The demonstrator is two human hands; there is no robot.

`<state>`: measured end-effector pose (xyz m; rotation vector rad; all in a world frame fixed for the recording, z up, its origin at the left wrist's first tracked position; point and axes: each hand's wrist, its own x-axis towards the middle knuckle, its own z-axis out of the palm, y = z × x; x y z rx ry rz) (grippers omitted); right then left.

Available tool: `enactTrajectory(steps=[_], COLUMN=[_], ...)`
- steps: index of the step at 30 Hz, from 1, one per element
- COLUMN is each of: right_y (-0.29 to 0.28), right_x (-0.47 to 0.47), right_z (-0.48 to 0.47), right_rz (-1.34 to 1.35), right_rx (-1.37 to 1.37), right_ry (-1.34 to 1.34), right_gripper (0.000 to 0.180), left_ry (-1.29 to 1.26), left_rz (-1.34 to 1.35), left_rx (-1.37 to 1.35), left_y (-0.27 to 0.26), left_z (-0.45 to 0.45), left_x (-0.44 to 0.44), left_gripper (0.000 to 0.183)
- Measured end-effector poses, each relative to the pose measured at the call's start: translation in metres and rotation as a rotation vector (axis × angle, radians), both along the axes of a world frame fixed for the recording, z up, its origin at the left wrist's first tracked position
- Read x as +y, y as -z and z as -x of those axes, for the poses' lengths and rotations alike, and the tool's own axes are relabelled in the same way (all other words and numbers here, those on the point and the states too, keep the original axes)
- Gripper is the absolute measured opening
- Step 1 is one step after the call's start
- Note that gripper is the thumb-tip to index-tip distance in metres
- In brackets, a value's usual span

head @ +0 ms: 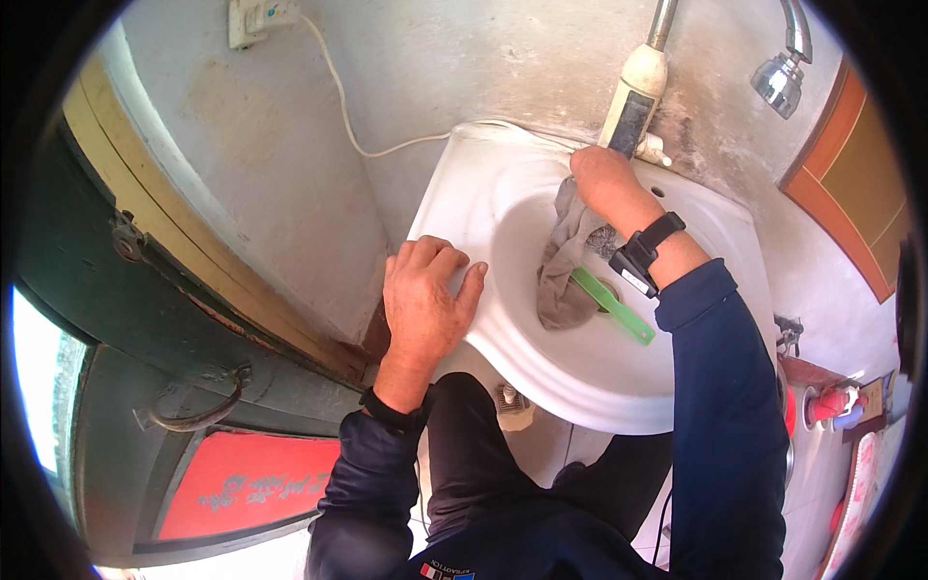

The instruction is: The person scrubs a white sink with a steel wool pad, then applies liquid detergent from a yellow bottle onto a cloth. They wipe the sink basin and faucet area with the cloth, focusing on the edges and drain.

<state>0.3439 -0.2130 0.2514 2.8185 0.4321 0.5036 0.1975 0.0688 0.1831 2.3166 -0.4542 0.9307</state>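
Note:
My left hand rests on the left rim of a white ceramic washbasin, fingers slightly bent and thumb apart, with nothing in it. At the back of the basin is my right hand, its fingers closed at the upper end of a grey wet-looking cloth. The cloth hangs down into the bowl. A green brush lies in the bowl, its handle across the drain and its dark bristles partly behind my right wrist. My right fingertips are hidden.
Behind the basin stands a cream water heater tap, with a chrome spout above to the right. A white cable runs from a wall socket. At left is a dark green door with a metal handle. A wood-framed panel is at right.

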Motion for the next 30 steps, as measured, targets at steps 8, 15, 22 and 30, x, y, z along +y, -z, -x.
enactTrajectory(steps=[8, 15, 22, 30], right_y=[0.002, 0.009, 0.007, -0.02], right_x=[0.0, 0.01, 0.016, 0.024], right_z=[-0.014, -0.042, -0.031, -0.02], right_rz=[0.025, -0.055, -0.058, -0.056], right_rx=[-0.104, -0.181, -0.095, 0.115], right_ry=[-0.125, -0.169, -0.049, 0.032], right_gripper=[0.016, 0.013, 0.016, 0.02], left_ry=[-0.006, 0.006, -0.009, 0.008], left_rz=[-0.017, 0.021, -0.012, -0.031], left_rx=[0.002, 0.016, 0.012, -0.014], left_y=[-0.003, -0.001, -0.001, 0.0], left_z=[0.001, 0.001, 0.001, 0.002], left_x=[-0.002, -0.001, 0.0, 0.002], left_gripper=[0.014, 0.013, 0.013, 0.013])
